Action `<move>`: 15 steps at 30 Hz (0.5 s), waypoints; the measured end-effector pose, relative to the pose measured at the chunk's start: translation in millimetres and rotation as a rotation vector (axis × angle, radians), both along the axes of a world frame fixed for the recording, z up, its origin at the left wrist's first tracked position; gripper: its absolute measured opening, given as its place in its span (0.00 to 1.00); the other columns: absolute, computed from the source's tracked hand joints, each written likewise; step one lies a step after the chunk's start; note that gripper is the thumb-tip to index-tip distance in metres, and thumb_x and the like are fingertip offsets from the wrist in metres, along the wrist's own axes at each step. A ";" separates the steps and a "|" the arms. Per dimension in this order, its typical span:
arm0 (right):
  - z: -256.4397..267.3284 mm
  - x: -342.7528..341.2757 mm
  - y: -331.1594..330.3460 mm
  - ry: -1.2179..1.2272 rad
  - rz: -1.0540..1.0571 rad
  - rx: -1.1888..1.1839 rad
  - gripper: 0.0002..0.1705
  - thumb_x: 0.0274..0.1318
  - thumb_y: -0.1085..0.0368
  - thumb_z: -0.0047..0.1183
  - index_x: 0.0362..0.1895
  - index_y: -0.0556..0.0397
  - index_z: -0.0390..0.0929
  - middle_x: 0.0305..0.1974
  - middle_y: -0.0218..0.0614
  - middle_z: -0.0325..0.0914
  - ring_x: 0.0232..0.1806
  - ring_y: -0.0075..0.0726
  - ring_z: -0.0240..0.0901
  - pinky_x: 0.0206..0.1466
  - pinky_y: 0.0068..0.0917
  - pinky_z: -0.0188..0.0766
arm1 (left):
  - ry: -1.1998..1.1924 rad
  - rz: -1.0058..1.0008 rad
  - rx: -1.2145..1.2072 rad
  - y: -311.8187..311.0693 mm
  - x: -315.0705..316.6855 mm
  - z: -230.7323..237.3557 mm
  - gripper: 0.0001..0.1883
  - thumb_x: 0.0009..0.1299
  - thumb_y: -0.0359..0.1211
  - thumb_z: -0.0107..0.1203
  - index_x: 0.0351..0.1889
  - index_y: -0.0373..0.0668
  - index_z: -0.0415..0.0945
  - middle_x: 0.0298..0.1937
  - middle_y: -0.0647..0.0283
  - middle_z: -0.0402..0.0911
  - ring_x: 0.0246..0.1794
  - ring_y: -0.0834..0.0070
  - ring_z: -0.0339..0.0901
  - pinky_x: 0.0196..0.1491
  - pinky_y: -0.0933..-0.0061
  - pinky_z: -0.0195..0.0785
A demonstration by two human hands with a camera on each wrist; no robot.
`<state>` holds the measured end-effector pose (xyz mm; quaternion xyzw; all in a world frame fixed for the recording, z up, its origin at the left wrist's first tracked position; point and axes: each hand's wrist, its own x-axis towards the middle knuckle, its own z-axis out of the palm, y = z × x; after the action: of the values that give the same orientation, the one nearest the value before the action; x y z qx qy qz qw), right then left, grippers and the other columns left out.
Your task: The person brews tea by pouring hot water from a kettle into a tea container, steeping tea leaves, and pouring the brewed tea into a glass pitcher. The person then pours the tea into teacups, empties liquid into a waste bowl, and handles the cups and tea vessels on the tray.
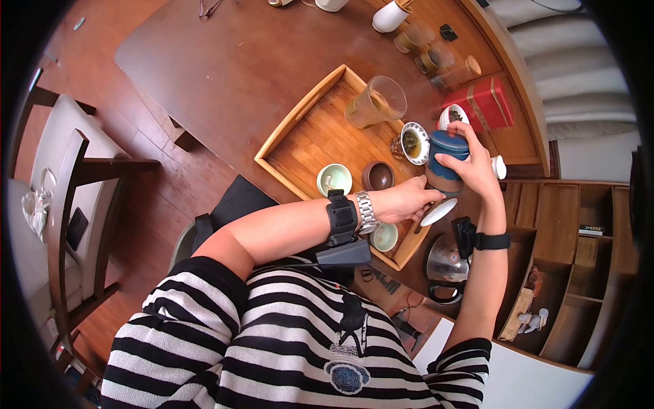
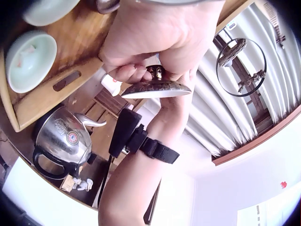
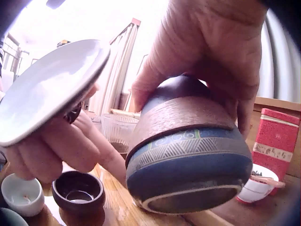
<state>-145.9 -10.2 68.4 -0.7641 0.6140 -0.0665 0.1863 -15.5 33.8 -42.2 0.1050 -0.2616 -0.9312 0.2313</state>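
A broad, dark reddish-brown wooden table [image 1: 204, 82] with a smooth, softly shining top. Directly on it sits a lighter wooden tray [image 1: 320, 129] with raised sides. Past the tray stand a red box [image 1: 499, 102] with a pale band, a small white bowl [image 3: 251, 192] of dark leaves just beside it — and, farther along, several clear glass vessels [image 1: 436, 60] and a white container [image 1: 388, 18].

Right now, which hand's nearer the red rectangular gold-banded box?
Right hand, holding a blue round jar short of the box; left hand farther back, pinching a white-lined round lid.
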 end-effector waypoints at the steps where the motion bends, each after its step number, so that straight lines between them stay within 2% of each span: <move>1: -8.0 -7.7 4.5 -0.118 -0.030 -0.053 0.32 0.37 0.58 0.63 0.50 0.45 0.66 0.43 0.38 0.74 0.47 0.38 0.72 0.51 0.29 0.66 | -0.002 0.014 -0.022 0.1 0.9 -1.1 0.22 0.68 0.35 0.47 0.59 0.45 0.56 0.28 0.72 0.70 0.19 0.88 0.62 0.22 0.86 0.57; 3: -22.6 -19.5 13.2 -0.310 -0.090 -0.134 0.32 0.38 0.63 0.63 0.52 0.46 0.65 0.44 0.37 0.73 0.47 0.32 0.71 0.50 0.27 0.66 | -0.015 0.019 -0.050 0.6 2.7 -1.1 0.23 0.68 0.34 0.47 0.60 0.45 0.54 0.28 0.72 0.69 0.18 0.88 0.61 0.21 0.86 0.55; 7: -41.2 -29.1 31.9 -0.392 -0.153 -0.319 0.33 0.37 0.66 0.64 0.51 0.50 0.64 0.44 0.35 0.71 0.45 0.29 0.69 0.50 0.26 0.66 | -0.131 0.051 -0.063 2.4 -1.8 -1.3 0.28 0.67 0.33 0.48 0.63 0.44 0.49 0.25 0.73 0.66 0.18 0.88 0.58 0.20 0.87 0.51; 11: -62.2 -37.0 47.0 -0.619 -0.276 -0.323 0.36 0.35 0.68 0.65 0.52 0.48 0.63 0.43 0.36 0.72 0.44 0.28 0.70 0.49 0.26 0.67 | -0.208 0.079 -0.069 2.2 -9.7 -12.0 0.29 0.67 0.33 0.49 0.64 0.43 0.48 0.22 0.73 0.62 0.17 0.88 0.57 0.19 0.86 0.50; 12: -67.7 -40.6 49.2 -0.585 -0.288 -0.357 0.36 0.35 0.67 0.66 0.52 0.47 0.62 0.43 0.36 0.72 0.43 0.29 0.71 0.49 0.27 0.68 | -0.225 0.058 -0.089 1.7 -10.0 -13.1 0.29 0.67 0.33 0.49 0.64 0.43 0.48 0.22 0.73 0.62 0.17 0.88 0.57 0.19 0.86 0.50; 14: -76.2 -44.8 52.8 -0.625 -0.314 -0.349 0.37 0.34 0.67 0.66 0.52 0.47 0.62 0.43 0.37 0.73 0.43 0.31 0.72 0.49 0.27 0.68 | -0.278 0.043 -0.082 -0.2 -9.1 -13.4 0.33 0.67 0.33 0.50 0.66 0.41 0.43 0.22 0.72 0.63 0.18 0.87 0.56 0.20 0.86 0.51; 15: -77.2 -45.3 54.0 -0.647 -0.339 -0.376 0.37 0.34 0.67 0.66 0.52 0.47 0.62 0.43 0.37 0.73 0.43 0.31 0.72 0.49 0.27 0.68 | -0.339 0.082 -0.114 2.5 -8.0 -7.8 0.38 0.67 0.34 0.50 0.68 0.37 0.36 0.22 0.72 0.63 0.18 0.86 0.57 0.21 0.86 0.52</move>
<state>-191.2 43.9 -8.8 -0.6126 0.6180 -0.4441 0.2135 -23.6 36.3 -50.0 0.2579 -0.3449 -0.8735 0.2272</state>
